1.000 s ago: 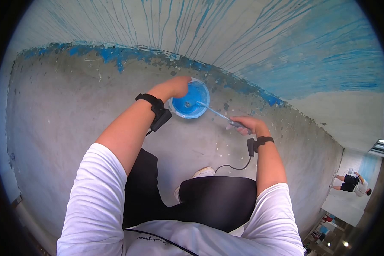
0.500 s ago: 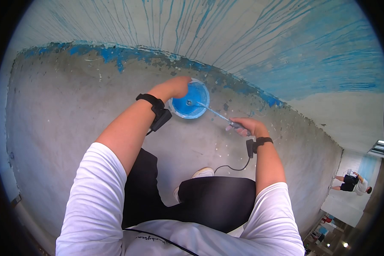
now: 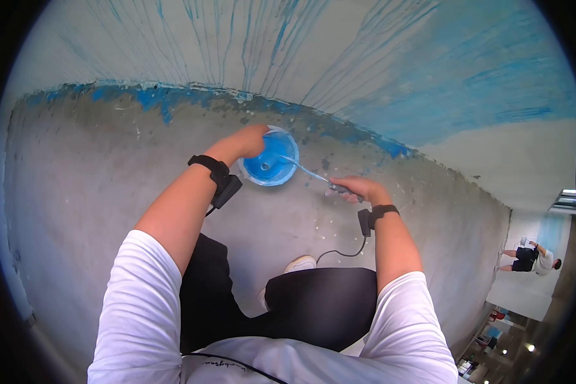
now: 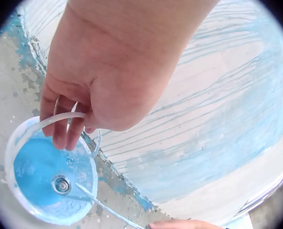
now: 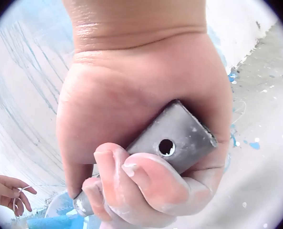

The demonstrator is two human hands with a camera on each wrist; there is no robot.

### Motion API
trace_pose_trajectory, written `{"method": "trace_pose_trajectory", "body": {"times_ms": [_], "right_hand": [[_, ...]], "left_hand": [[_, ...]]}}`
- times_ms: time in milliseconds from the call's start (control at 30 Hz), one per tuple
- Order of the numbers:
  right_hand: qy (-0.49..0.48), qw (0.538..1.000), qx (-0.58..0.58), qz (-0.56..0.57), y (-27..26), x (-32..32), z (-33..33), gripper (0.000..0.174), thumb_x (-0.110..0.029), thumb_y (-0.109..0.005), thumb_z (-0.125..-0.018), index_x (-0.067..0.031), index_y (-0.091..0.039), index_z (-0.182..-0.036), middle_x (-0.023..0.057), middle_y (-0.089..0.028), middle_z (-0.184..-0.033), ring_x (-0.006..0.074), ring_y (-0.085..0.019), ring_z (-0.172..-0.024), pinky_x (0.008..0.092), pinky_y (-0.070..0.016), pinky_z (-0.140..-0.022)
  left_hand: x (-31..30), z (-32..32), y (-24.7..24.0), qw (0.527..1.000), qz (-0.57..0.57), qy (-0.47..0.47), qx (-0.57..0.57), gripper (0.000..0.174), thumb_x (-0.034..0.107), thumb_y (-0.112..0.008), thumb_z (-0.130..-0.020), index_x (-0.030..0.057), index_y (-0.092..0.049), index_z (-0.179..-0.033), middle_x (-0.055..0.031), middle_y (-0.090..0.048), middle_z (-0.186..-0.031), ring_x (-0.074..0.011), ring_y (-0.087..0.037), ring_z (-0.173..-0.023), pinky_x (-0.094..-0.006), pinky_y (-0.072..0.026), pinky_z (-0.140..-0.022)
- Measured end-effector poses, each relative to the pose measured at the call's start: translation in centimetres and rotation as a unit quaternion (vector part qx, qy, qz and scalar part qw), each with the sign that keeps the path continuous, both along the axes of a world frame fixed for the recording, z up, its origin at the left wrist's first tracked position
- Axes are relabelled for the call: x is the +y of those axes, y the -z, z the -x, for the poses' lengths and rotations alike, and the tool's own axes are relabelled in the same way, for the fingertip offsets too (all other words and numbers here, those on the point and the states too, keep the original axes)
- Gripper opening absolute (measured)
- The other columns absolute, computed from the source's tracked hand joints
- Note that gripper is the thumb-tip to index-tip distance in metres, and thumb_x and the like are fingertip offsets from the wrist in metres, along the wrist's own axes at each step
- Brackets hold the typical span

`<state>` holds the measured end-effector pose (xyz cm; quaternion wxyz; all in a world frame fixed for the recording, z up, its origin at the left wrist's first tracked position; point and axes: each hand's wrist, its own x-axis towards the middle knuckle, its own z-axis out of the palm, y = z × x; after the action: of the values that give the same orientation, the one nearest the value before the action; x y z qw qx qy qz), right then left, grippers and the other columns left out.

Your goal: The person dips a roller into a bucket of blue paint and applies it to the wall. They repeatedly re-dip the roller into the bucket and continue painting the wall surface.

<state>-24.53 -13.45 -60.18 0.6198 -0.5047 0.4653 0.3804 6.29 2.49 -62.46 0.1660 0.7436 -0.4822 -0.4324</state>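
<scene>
A round bucket (image 3: pixel 290 173) with blue paint inside stands on the floor ahead of me. My left hand (image 3: pixel 252 141) is at its far left rim. In the left wrist view, my left fingers curl round the white bucket handle (image 4: pixel 60 116) above the paint. My right hand (image 3: pixel 360 188) grips a paint roller (image 5: pixel 182 138) by its grey handle, which has a hole through its end. The roller's thin, blue-coated rod (image 3: pixel 310 173) slants left over the rim into the bucket. A blue cylinder end with a metal centre (image 4: pixel 61 184) shows inside. Whitish paint marks my right fingertips.
Behind the bucket rises a white wall (image 3: pixel 339 57) with blue drips and a broad blue painted area. Blue spatters mark the grey floor (image 3: pixel 109 205) along its foot. My shoe (image 3: pixel 301 263) and bent legs are close below. At far right stands another person (image 3: pixel 532 258).
The head view has shifted, so the bucket and both hands appear a little farther left and lower. Both hands keep their holds, and the roller rod still reaches into the bucket.
</scene>
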Motion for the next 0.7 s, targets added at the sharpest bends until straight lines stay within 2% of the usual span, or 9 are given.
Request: {"method": "trace_pose_trajectory", "body": {"times_ms": [167,233,267,333,400,467,500,567,700], "right_hand": [[0.006,0.999,-0.009,0.04,0.2,-0.5,0.7,0.045,-0.05,-0.049,-0.098,-0.0104,-0.071,-0.1,-0.0075,-0.041,-0.054,0.0037,-0.034,-0.043,0.0227,-0.0241,-0.04],[-0.015,0.973,-0.08,0.218,1.3,-1.0,2.6,0.042,-0.048,-0.055,-0.096,-0.0097,-0.067,-0.082,-0.0046,-0.045,-0.053,0.0064,-0.039,-0.043,0.0248,-0.028,-0.041],[-0.013,0.97,-0.081,0.228,1.4,-1.4,3.4,0.042,-0.048,-0.055,-0.096,-0.0097,-0.067,-0.082,-0.0046,-0.045,-0.053,0.0064,-0.039,-0.043,0.0248,-0.028,-0.041],[0.025,0.927,-0.143,0.345,1.6,-1.9,5.3,0.042,-0.044,-0.061,-0.093,-0.0095,-0.06,-0.07,-0.0022,-0.048,-0.053,0.0088,-0.043,-0.044,0.0268,-0.0313,-0.043],[0.025,0.899,-0.154,0.409,2.0,-2.5,6.7,0.042,-0.041,-0.062,-0.092,-0.0055,-0.06,-0.07,-0.0006,-0.05,-0.056,0.0102,-0.044,-0.05,0.0278,-0.0337,-0.048],[0.096,0.79,-0.199,0.572,1.9,-2.5,7.3,0.046,-0.044,-0.062,-0.091,-0.0019,-0.06,-0.074,0.002,-0.05,-0.058,0.0144,-0.043,-0.055,0.0333,-0.037,-0.054],[0.097,0.787,-0.198,0.576,1.4,-2.8,7.1,0.046,-0.044,-0.062,-0.091,-0.0019,-0.06,-0.074,0.002,-0.05,-0.058,0.0144,-0.043,-0.055,0.0333,-0.037,-0.054],[0.1,0.698,-0.203,0.68,-0.8,-3.3,5.7,0.042,-0.039,-0.061,-0.094,-0.0008,-0.059,-0.077,0.0025,-0.048,-0.058,0.0141,-0.041,-0.056,0.0338,-0.0353,-0.053],[0.165,0.629,-0.257,0.715,-4.5,-4.2,1.8,0.037,-0.033,-0.058,-0.096,-0.001,-0.056,-0.078,0.0014,-0.046,-0.058,0.013,-0.037,-0.056,0.0334,-0.0336,-0.052]], "left_hand": [[0.0,-0.1,-0.2,1.0,-0.006,0.006,-0.002,0.045,-0.002,-0.049,-0.083,0.0017,-0.059,-0.126,-0.0234,-0.061,-0.124,-0.0391,-0.058,-0.115,-0.043,-0.0478,-0.095],[0.1,-0.3,2.2,0.999,0.012,0.01,-0.03,0.044,0.001,-0.056,-0.082,0.0026,-0.059,-0.126,-0.0231,-0.063,-0.119,-0.0393,-0.06,-0.111,-0.0431,-0.049,-0.091],[-0.1,-0.5,3.2,0.998,0.025,0.012,-0.058,0.044,0.004,-0.063,-0.081,0.0035,-0.058,-0.125,-0.0228,-0.065,-0.114,-0.0394,-0.062,-0.106,-0.0433,-0.0503,-0.087],[-0.2,-0.4,3.5,0.998,0.031,0.003,-0.059,0.045,0.004,-0.063,-0.08,0.0034,-0.059,-0.125,-0.0229,-0.065,-0.114,-0.0403,-0.061,-0.108,-0.0438,-0.0496,-0.089],[0.0,-0.4,4.2,0.998,0.032,-0.006,-0.058,0.045,0.005,-0.064,-0.08,0.0033,-0.059,-0.124,-0.0229,-0.065,-0.115,-0.0411,-0.06,-0.11,-0.0444,-0.0488,-0.091],[0.0,-0.3,5.0,0.995,0.065,-0.002,-0.071,0.046,0.003,-0.065,-0.08,0.0026,-0.058,-0.125,-0.0227,-0.066,-0.112,-0.0382,-0.064,-0.101,-0.0429,-0.0518,-0.084],[-0.2,-0.2,4.7,0.995,0.069,0.001,-0.071,0.046,0.003,-0.065,-0.08,0.0026,-0.058,-0.125,-0.0227,-0.066,-0.112,-0.0382,-0.064,-0.101,-0.0429,-0.0518,-0.084],[-0.2,-0.1,3.5,0.999,0.026,-0.022,-0.027,0.041,0.001,-0.058,-0.084,0.0016,-0.058,-0.124,-0.021,-0.068,-0.105,-0.0321,-0.068,-0.087,-0.0404,-0.0538,-0.073],[0.0,-0.3,2.8,1.0,0.025,-0.016,-0.008,0.038,0.0,-0.049,-0.087,0.0013,-0.058,-0.124,-0.018,-0.069,-0.098,-0.0262,-0.068,-0.074,-0.0378,-0.0534,-0.065]]}}
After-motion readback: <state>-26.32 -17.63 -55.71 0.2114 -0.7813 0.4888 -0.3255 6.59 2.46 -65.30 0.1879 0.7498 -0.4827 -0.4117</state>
